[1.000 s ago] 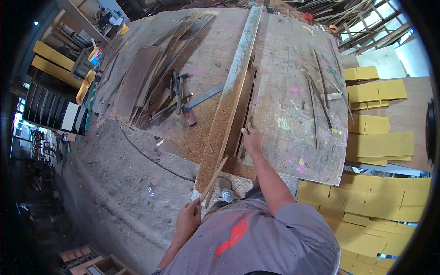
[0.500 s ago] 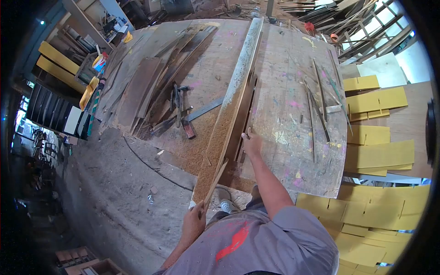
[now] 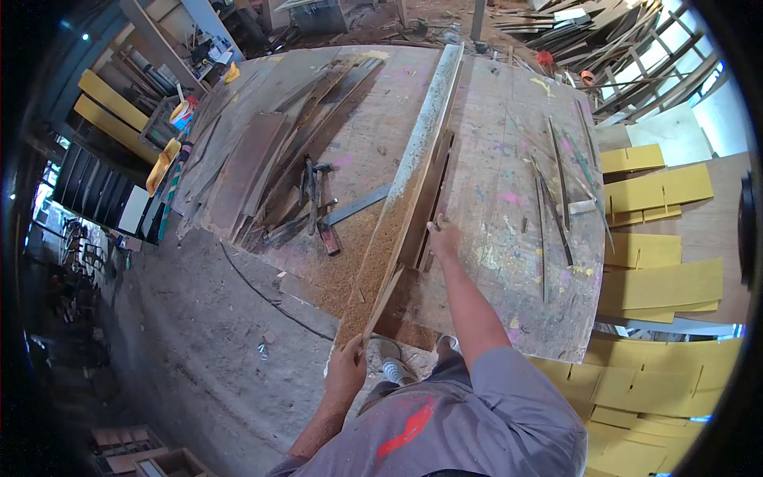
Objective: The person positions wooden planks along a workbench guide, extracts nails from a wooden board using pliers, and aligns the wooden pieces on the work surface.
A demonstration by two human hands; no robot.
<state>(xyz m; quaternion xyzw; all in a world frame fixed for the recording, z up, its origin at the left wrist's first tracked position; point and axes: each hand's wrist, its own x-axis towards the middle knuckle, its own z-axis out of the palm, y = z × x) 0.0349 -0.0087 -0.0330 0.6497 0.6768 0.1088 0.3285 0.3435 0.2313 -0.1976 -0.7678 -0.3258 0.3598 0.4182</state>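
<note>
My left hand (image 3: 346,372) is closed on the near end of a thin, light-brown wooden strip (image 3: 385,302); I cannot tell whether those fingers also press on the beam beside it. The strip is narrow and straight-edged, plain wood in colour, slanting up and away from my fist along the right side of a long, straight wooden beam (image 3: 397,211). That beam runs nearly the full depth of the broad, paint-spotted wooden worktable (image 3: 493,119): its near half is coated in orange-brown sawdust, its far half a mottled bluish white, and its near end reaches past the table's edge at my left hand. Just right of the beam lies a long, dark reddish-brown board (image 3: 415,230). My right hand (image 3: 445,238) is at this board's right side, fingers bent; I cannot tell whether they grip anything. Left of the beam are a flat grey metal blade (image 3: 358,204) and a black-headed hammer (image 3: 312,199).
</note>
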